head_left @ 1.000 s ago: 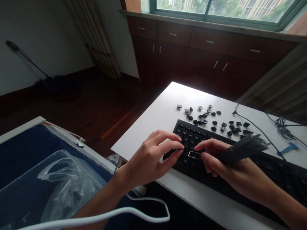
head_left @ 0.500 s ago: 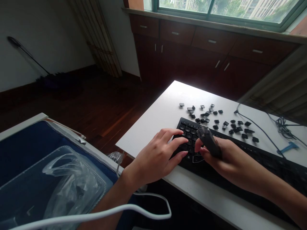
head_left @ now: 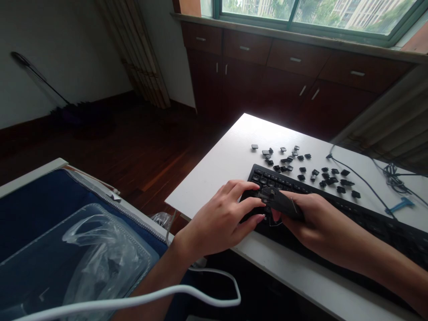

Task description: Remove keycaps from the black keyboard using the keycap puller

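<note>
A black keyboard (head_left: 337,218) lies along the table's near side, with keycaps in place at its left end. My right hand (head_left: 317,216) is closed around a long, flat black tool (head_left: 289,207) that looks like a brush. The tool's rough dark end sits over the left keys and tilts down toward them; its exact kind is unclear. A thin wire loop (head_left: 276,222) shows under my right fingers. My left hand (head_left: 230,211) rests at the keyboard's left edge, fingers spread, with its fingertips close to the tool's end and nothing seen in them.
Many loose black keycaps (head_left: 331,180) lie scattered behind the keyboard on the white table (head_left: 214,174). A blue razor-shaped tool (head_left: 399,205) and a coiled black cable (head_left: 394,176) lie at right. A white cable (head_left: 160,292) crosses in front, near a clear plastic bag (head_left: 103,249).
My right hand has swung the tool's end left and down, from above the keys to close by my left fingertips. My left hand has barely moved.
</note>
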### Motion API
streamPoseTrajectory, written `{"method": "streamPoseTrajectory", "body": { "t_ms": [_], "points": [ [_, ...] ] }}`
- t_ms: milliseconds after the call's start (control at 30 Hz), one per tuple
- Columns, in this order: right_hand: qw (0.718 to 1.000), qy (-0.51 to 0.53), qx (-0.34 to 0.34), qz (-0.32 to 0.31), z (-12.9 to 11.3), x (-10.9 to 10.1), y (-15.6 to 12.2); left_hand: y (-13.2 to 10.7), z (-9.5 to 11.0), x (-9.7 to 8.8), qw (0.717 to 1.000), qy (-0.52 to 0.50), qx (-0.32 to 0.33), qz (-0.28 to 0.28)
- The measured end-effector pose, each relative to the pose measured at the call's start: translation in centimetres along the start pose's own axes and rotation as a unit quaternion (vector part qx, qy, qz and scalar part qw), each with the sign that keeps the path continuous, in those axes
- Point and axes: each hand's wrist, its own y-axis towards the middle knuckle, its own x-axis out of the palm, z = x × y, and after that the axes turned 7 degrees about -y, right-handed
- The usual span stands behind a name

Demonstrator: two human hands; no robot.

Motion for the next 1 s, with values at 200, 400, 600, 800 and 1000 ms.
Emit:
{"method": "streamPoseTrajectory", "body": {
  "t_ms": [200,400,600,800,1000],
  "points": [
    [1.000,0.020,0.006,0.005,-0.4,0.1,0.1,0.0,-0.1,-0.2,1.000,0.004,0.015,-0.021],
    [0.997,-0.064,0.031,-0.002,-1.5,0.3,0.0,-0.1,-0.3,-0.1,0.999,-0.014,0.033,0.003],
    [0.997,-0.030,0.072,-0.013,-2.4,-0.2,0.9,0.0,-0.2,-0.2,1.000,-0.022,0.013,-0.018],
    [0.996,0.008,0.088,-0.003,-1.4,0.3,0.2,-0.1,-0.1,-0.3,0.999,-0.029,0.005,-0.017],
    [0.996,0.060,0.073,0.001,-0.8,0.5,0.4,0.0,-0.1,-0.4,0.999,-0.033,0.007,-0.011]
  ]
}}
